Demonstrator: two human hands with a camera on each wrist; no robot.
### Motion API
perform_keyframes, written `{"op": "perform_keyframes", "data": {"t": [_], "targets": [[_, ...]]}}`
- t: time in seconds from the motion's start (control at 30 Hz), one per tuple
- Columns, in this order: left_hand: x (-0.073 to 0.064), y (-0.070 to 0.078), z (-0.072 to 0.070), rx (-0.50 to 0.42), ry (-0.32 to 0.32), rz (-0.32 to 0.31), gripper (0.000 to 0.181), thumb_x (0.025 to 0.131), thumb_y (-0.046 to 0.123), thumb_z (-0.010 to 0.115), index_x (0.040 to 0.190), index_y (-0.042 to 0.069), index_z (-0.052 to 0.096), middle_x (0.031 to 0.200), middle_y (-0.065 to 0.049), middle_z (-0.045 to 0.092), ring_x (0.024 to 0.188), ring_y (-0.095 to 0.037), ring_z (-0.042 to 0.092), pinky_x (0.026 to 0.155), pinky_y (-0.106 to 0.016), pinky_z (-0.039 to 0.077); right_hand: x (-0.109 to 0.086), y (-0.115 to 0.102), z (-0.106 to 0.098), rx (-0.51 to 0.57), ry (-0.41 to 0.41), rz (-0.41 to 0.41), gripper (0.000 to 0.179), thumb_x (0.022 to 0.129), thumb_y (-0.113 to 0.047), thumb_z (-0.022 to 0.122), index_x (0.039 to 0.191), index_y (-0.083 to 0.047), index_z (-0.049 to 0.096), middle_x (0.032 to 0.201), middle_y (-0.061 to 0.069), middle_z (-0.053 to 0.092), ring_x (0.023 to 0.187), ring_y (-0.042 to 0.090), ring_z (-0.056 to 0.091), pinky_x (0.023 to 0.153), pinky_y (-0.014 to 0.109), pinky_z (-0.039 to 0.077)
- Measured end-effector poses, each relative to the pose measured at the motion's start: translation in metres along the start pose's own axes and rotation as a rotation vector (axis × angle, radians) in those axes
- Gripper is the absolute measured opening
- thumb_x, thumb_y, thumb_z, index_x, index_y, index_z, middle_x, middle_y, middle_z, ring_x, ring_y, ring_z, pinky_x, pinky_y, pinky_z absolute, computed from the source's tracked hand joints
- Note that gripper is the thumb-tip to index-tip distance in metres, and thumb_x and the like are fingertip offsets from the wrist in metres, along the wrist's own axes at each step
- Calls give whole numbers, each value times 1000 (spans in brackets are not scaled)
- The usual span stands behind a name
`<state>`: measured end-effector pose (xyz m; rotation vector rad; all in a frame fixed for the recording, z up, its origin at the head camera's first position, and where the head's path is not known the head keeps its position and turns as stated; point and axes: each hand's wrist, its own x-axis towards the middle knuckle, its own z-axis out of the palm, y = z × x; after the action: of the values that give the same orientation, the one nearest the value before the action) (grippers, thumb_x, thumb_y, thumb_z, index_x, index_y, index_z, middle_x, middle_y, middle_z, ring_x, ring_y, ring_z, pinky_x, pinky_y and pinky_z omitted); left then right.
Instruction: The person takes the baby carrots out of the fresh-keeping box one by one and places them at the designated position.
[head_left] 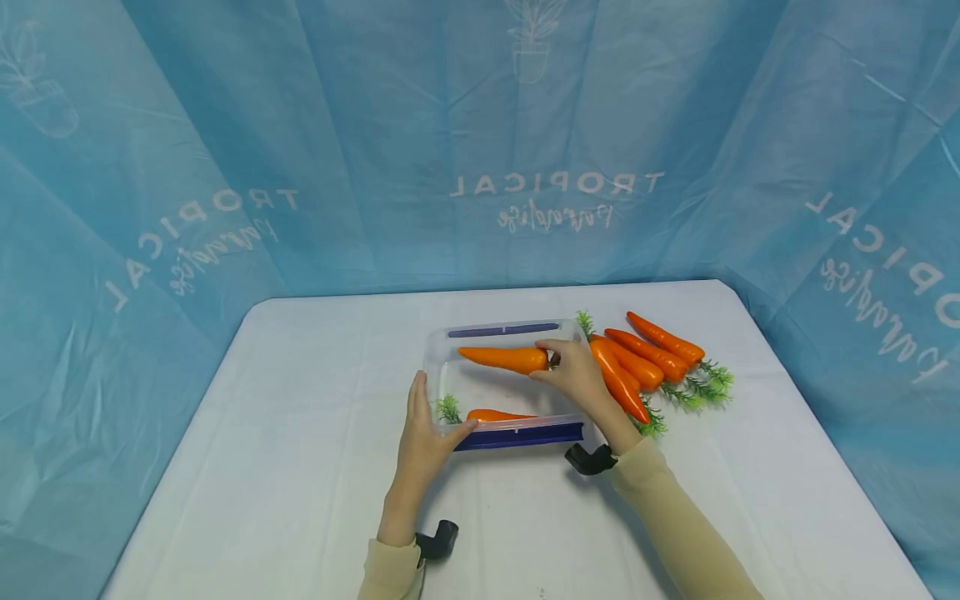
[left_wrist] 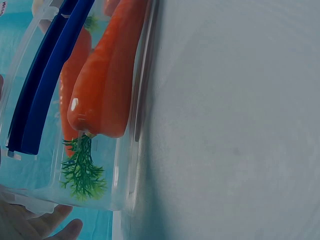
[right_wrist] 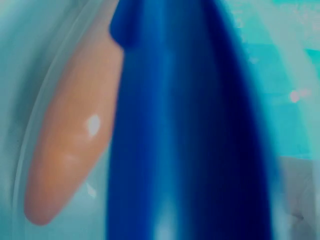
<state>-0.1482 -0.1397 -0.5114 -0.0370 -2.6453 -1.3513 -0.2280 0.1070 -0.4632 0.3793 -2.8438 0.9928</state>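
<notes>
A clear plastic box [head_left: 442, 379] with blue latch flaps sits in the middle of the table. At its front left corner, my left hand [head_left: 422, 442] touches the box with straight fingers along the left wall and the thumb over the front rim. My right hand [head_left: 573, 371] pinches an orange carrot [head_left: 504, 359] by its thick leafy end, inside the box outline and pointing left. Its greens are mostly covered by my fingers. Another carrot [left_wrist: 107, 75] with green leaves [left_wrist: 82, 170] lies along the box's front wall. A blue latch flap [right_wrist: 190, 120] fills much of the right wrist view.
Several carrots [head_left: 652, 354] with green tops lie side by side to the right of the box, close to my right forearm. The white table [head_left: 322, 400] has blue printed curtains [head_left: 390, 125] at its back and sides.
</notes>
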Motion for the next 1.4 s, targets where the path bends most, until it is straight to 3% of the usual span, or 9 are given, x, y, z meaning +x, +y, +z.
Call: {"op": "perform_keyframes", "data": {"t": [0.13,0.2,0.37,0.6,0.9,1.0,1.1,1.2,1.4], "targets": [[1,0,-1,10,-4,-8,113,74,48,77,154,10,6,161,-13,11,145,-32,24,115,-52,28,-8,-3,-9,39,15,-16,49,75,-23,81,118,-5,67,92,10,72,70,16,57,75,32,53],[1,0,-1,4,-5,-10,113,74,48,77,154,10,6,161,-12,11,145,-32,24,115,-52,28,-13,-4,-15,67,29,-21,49,75,-21,81,118,-4,67,95,11,72,72,17,59,64,28,52],[1,2,1,-5,-6,2,114,74,48,77,154,9,6,160,-14,12,145,-34,25,114,-53,29,-25,-5,-30,92,81,-7,49,74,-19,82,118,-1,66,94,14,72,74,20,62,65,28,53],[0,3,0,-23,-3,2,113,74,46,78,154,8,7,160,-15,12,144,-35,26,114,-54,30,-37,-1,-49,75,149,59,49,74,-20,82,119,-5,67,111,18,69,64,19,48,55,23,42],[0,1,2,-18,4,11,114,74,46,78,154,7,7,160,-15,13,145,-34,23,114,-52,29,-47,14,-70,95,256,83,48,75,-17,81,118,-3,66,111,19,69,87,29,64,76,41,57],[0,0,2,-17,5,9,114,73,46,79,154,7,8,160,-15,13,145,-34,24,114,-53,29,-50,20,-75,109,288,124,47,76,-16,81,118,-2,66,104,20,71,75,26,60,64,31,54],[0,0,2,-17,6,12,114,73,47,78,154,7,8,160,-15,13,145,-35,24,114,-53,30,-54,27,-79,91,330,178,48,75,-17,81,118,-2,67,88,20,71,63,21,52,51,21,43],[0,0,2,-16,11,18,114,73,47,78,154,7,8,160,-15,13,144,-36,24,113,-54,31,-57,34,-82,84,363,228,49,75,-17,81,119,-1,66,74,21,66,53,18,46,46,20,38],[0,1,2,-13,9,16,113,74,46,78,154,8,7,160,-15,14,144,-36,25,112,-54,31,-61,52,-86,95,381,307,52,77,-20,80,122,0,64,87,23,68,55,17,45,46,20,38]]}}
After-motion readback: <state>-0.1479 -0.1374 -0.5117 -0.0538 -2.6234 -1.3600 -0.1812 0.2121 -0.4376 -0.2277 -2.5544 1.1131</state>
